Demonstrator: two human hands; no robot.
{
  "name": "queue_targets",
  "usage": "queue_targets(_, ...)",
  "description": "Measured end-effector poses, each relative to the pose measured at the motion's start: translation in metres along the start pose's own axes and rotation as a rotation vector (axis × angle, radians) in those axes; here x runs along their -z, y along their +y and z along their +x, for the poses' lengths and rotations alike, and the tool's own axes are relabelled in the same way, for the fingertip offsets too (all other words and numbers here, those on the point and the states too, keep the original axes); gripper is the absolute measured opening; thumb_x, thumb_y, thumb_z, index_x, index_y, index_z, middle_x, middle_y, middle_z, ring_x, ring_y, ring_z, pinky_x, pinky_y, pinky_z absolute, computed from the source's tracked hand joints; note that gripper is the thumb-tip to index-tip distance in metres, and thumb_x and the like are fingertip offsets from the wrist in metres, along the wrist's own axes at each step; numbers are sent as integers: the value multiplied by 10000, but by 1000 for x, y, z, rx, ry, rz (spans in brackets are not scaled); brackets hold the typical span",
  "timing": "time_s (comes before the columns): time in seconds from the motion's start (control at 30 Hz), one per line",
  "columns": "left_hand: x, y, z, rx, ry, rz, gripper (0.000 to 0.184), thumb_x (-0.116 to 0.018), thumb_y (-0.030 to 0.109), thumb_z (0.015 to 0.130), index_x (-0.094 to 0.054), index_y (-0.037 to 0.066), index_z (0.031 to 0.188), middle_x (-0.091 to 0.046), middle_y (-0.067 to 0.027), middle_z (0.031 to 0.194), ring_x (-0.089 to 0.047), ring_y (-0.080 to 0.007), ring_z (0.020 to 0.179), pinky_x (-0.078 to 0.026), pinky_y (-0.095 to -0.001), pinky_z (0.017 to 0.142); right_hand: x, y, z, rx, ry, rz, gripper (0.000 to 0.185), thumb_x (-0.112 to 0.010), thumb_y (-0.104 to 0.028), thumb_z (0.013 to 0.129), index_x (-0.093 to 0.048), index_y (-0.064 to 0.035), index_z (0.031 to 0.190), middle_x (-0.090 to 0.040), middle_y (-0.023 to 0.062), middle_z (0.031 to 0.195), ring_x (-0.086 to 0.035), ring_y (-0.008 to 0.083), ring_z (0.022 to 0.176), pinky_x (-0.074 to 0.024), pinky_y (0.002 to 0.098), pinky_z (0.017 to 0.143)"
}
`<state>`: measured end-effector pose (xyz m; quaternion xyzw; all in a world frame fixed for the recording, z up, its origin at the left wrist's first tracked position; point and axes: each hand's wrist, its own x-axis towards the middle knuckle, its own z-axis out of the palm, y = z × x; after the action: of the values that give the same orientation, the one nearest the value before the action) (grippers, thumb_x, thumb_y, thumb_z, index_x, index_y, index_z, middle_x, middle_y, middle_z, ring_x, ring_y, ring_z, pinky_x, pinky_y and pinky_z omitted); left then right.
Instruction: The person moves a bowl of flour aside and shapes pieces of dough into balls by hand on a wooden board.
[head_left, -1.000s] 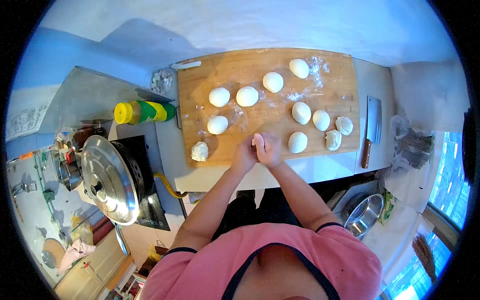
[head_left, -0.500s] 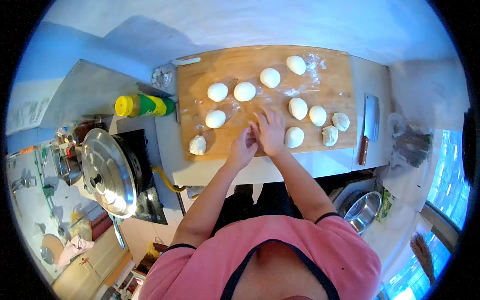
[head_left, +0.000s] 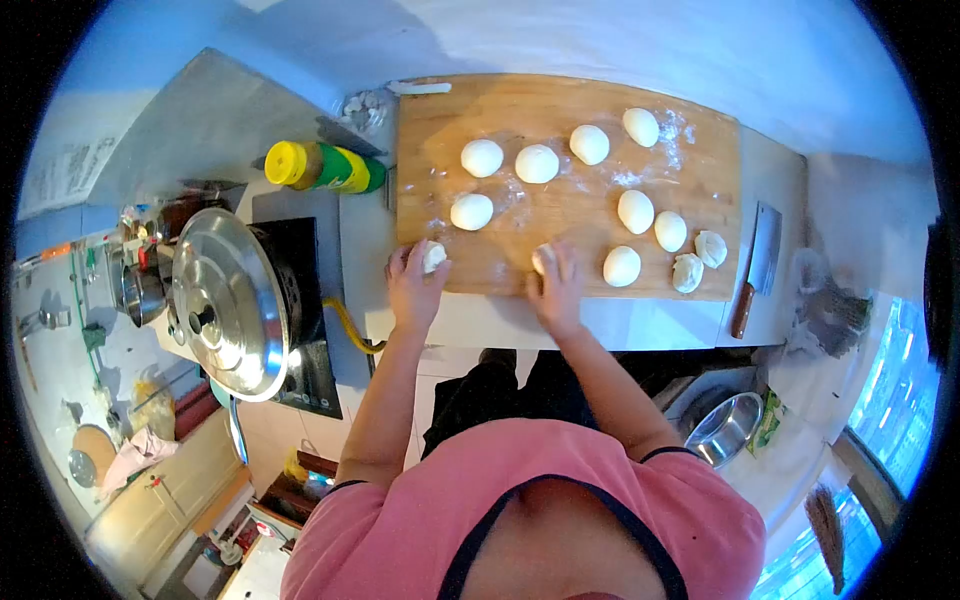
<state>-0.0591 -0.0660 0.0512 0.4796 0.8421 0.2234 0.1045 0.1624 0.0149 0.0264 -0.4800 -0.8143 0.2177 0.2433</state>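
Note:
At the board's lower left corner, my left hand (head_left: pixel 416 285) has its fingers closed round a rough dough piece (head_left: pixel 434 257). My right hand (head_left: pixel 556 288) grips a small dough ball (head_left: pixel 543 259) at the front edge of the wooden board (head_left: pixel 540 100). Several smooth white dough balls (head_left: pixel 537 164) lie farther back, some with flour around them. Nearest to my right hand on its right is another smooth ball (head_left: pixel 621 266). Two wrinkled dough pieces (head_left: pixel 687 273) touch or nearly touch at the board's right side.
A cleaver (head_left: pixel 763 255) lies right of the board. On the left are a yellow-green bottle (head_left: pixel 330 168) and a large pot with a metal lid (head_left: pixel 230 305) on a stove. A steel bowl (head_left: pixel 725 428) stands at the lower right.
My hands, earlier together at the board's front edge, have come apart. My left hand moved left and took hold of the rough corner piece. The view has shifted.

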Motion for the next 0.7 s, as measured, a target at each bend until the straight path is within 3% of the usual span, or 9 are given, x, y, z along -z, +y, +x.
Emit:
queue_targets(0.07, 1, 0, 0, 47, -98, -33, 454, -744, 228, 729, -573, 87, 1125, -556, -168, 1103, -496, -355, 1058, -408, -453, 905, -12, -12, 13, 188, 14, 40, 418, -714, -163, 735, -559, -43, 1104, -523, 154, 1128, -485, 369, 1062, -394, 481, 931)
queue_targets(0.2, -1, 0, -9, -36, -121, -81, 443, -741, 222, 743, -567, 70, 1121, -563, -158, 1082, -536, -318, 1021, -450, -430, 853, -2, 21, 59, 108, -98, 20, 430, -719, -161, 722, -560, -51, 1107, -482, 173, 1219, -452, 381, 1143, -398, 484, 948)
queue_targets(0.27, 6, 5, -22, 308, -141, -555, 375, -681, 212, 809, -557, 30, 1113, -584, -131, 1036, -582, -256, 946, -494, -374, 768, 1, 31, 29, 29, -60, 9, 425, -710, -161, 734, -559, -49, 1115, -488, 166, 1216, -461, 380, 1132, -403, 484, 941)
queue_targets(0.3, 5, -2, -29, 311, -136, -558, 375, -681, 212, 809, -557, 30, 1113, -584, -131, 1036, -582, -256, 946, -494, -374, 768, 3, 31, 15, -48, -27, -4, 420, -702, -161, 746, -558, -47, 1124, -494, 160, 1214, -471, 379, 1120, -408, 483, 934)
queue_targets(0.37, -2, -17, -51, 660, -202, -1188, 361, -590, 229, 883, -526, -10, 1146, -587, -139, 1059, -612, -213, 903, -526, -350, 699, -7, 7, 13, 29, 87, -62, 410, -701, -157, 750, -565, -55, 1123, -494, 131, 1230, -479, 371, 1113, -415, 484, 921)
queue_targets(0.4, 6, -5, -54, 773, -239, -1139, 399, -466, 349, 946, -522, 12, 1152, -623, -143, 971, -631, -211, 841, -521, -334, 647, -14, 4, 25, 154, 35, -28, 415, -705, -168, 748, -569, -57, 1123, -504, 126, 1216, -481, 365, 1111, -417, 478, 920)
queue_targets(0.43, 6, -5, -58, 774, -243, -1143, 399, -466, 349, 946, -522, 12, 1152, -623, -143, 971, -631, -211, 841, -521, -334, 647, -17, 8, 39, 280, -16, 5, 419, -710, -178, 746, -573, -58, 1123, -514, 120, 1203, -483, 359, 1108, -419, 473, 919)
queue_targets(0.6, 11, 10, -61, 870, -474, -1300, 577, -286, 570, 950, -541, 71, 1088, -661, -118, 808, -626, -189, 663, -424, -253, 508, 9, 28, 45, -80, -43, -113, 388, -720, -211, 739, -603, -92, 1089, -530, 135, 1181, -475, 362, 1099, -376, 457, 970)
queue_targets(0.7, 1, 6, -68, 874, -547, -1308, 562, -293, 576, 948, -546, 89, 1071, -666, -122, 828, -623, -167, 673, -408, -253, 505, -3, -9, 9, 146, 103, -91, 404, -714, -226, 744, -594, -92, 1106, -518, 142, 1197, -476, 364, 1091, -377, 464, 960)
